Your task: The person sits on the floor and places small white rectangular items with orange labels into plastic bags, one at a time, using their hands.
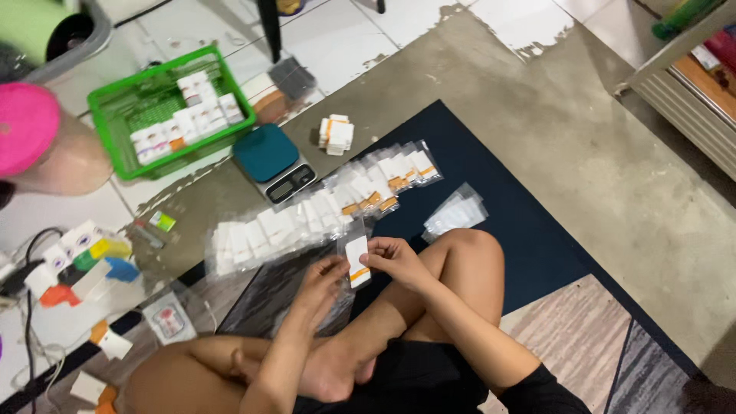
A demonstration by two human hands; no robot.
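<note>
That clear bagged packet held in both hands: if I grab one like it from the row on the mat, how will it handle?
The packet is probably very light: the left hand and right hand pinch it with fingertips only. Its glossy clear sleeve looks slippery and likely floppy at the edges. The overlapping row of packets would probably slide or fan apart if pushed.

Only one view was given, taken from a camera worn on the head. It was pointed down and a little forward at the floor [583, 153]. The lap was seen up close; the green basket [115, 107] was farther off.
</note>
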